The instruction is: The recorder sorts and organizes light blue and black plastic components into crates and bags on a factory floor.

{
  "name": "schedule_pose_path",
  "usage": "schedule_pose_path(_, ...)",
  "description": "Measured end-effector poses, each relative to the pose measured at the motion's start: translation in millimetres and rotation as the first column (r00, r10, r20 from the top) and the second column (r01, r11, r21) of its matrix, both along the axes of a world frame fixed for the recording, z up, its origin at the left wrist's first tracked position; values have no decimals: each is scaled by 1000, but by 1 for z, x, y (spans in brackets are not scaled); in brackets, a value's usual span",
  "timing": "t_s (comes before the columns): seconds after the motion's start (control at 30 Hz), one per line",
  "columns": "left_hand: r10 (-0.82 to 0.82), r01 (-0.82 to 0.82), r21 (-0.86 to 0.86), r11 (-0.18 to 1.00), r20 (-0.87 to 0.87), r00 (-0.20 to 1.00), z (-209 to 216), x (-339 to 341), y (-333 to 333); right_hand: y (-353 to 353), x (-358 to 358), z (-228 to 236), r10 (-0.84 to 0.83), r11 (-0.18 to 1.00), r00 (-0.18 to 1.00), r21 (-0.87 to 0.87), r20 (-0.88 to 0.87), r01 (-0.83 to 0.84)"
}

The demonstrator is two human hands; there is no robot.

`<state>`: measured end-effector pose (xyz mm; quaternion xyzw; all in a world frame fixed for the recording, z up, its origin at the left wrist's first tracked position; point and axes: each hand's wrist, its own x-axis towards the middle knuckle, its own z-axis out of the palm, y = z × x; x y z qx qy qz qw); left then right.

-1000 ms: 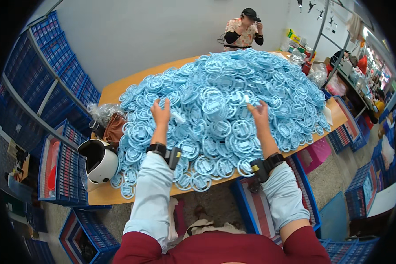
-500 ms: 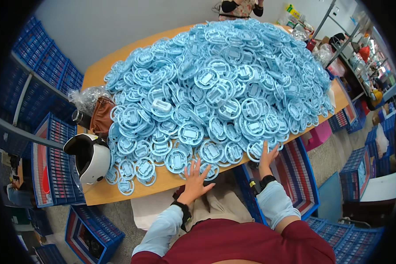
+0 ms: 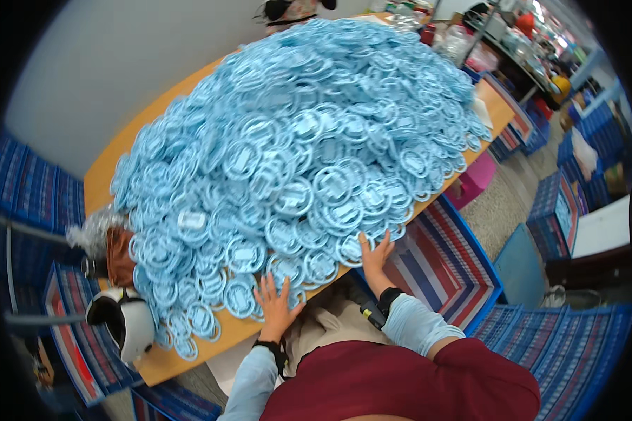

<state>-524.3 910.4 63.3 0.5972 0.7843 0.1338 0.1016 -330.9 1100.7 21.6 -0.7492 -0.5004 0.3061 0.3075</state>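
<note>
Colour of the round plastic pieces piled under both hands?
Light blue, every round plastic piece in the heap; clearest in the head view, at the table edge by both hands.

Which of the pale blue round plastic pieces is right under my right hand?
The right hand rests on the pale blue round piece at the pile's near edge, just by the table edge; the left hand is further left.

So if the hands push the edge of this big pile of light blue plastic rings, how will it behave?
The pile of light blue rings would probably slide and spill rather than move as one, since the pieces lie loose and heaped. Each flat ring looks thin, so likely light and fairly stiff. Those under the left hand and right hand sit near the table edge and may drop.
</note>
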Motion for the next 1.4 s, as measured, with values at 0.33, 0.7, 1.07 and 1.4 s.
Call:
schedule_pose_path(0.33,374,-443,-32,896,593,713,-1,10,-13,38,80,-2,-135,963,991,235,10,129)
schedule_pose_path(0.7,338,-355,394,848,115,934,66,-45,77,79,39,-9,-49,958,999,283,17,42)
schedule_pose_path(1.07,-470,502,40,864,-294,832,100,-95,339,88,18,-15,-81,945,995,314,-58,95)
schedule_pose_path(1.4,-346,317,-139,938,-349,871,88,-230,321,107,-32,5,36,956,987,294,-153,11)
